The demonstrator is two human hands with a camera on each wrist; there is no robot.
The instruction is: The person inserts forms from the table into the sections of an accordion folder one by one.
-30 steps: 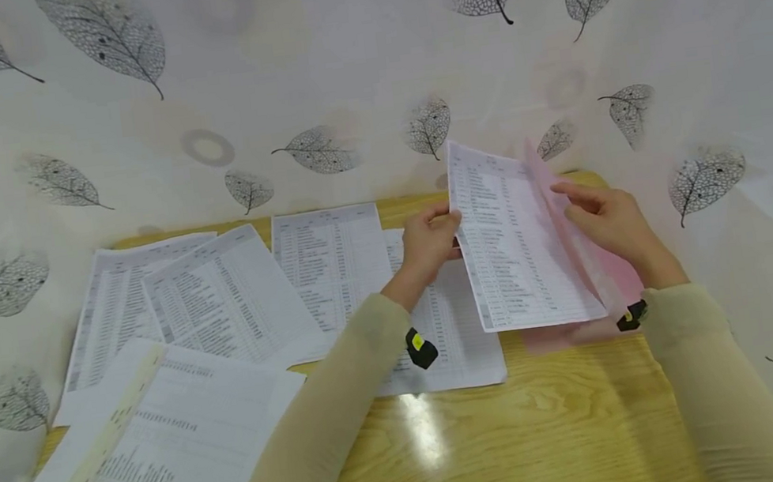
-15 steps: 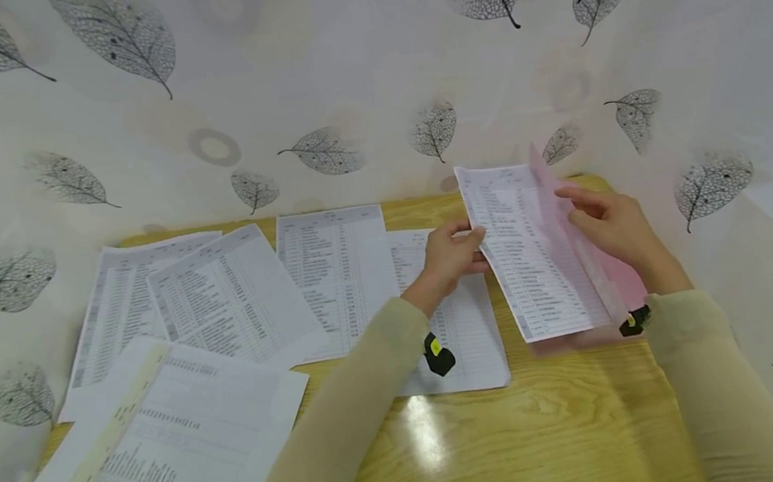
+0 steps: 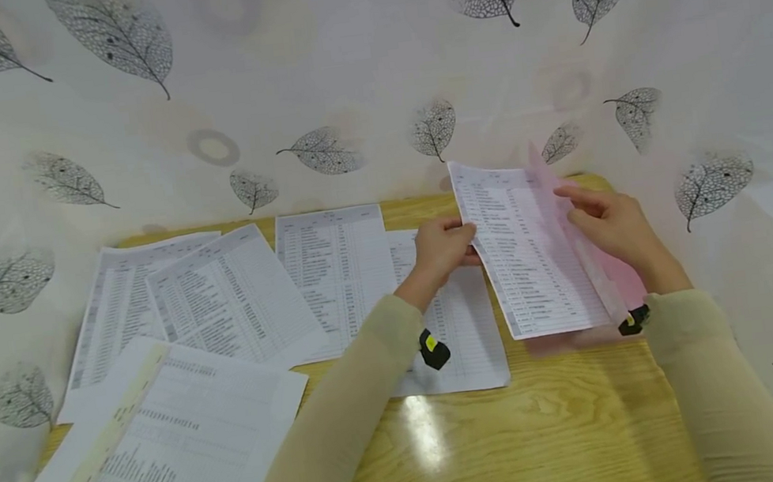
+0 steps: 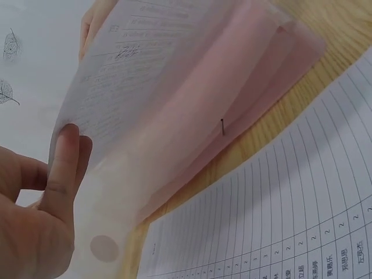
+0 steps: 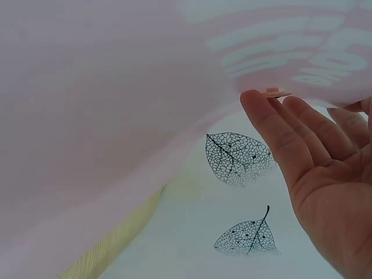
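In the head view, my left hand (image 3: 443, 249) pinches the left edge of a printed sheet (image 3: 535, 256), which stands tilted up over the right side of the table. The left wrist view shows the thumb and fingers (image 4: 65, 163) on that edge. Behind and right of the sheet is a translucent pink plastic folder (image 3: 617, 270). My right hand (image 3: 610, 231) holds the folder's raised flap. In the right wrist view, fingertips (image 5: 253, 102) meet the flap's edge beside a small button, and white lettering shows on the pink plastic (image 5: 104, 75). Whether several sheets are gripped, I cannot tell.
On the wooden table (image 3: 496, 451), printed lists (image 3: 337, 278) lie along the back, one partly under my left hand (image 3: 470, 343). More overlapping sheets (image 3: 228, 299) lie left, with a colour-marked form (image 3: 186, 431) in front. A leaf-patterned curtain (image 3: 351, 54) surrounds the table.
The held sheet has swung and lowered slightly rightward toward the folder, then shifted a little back left with my left hand. My right hand has kept its hold on the flap.
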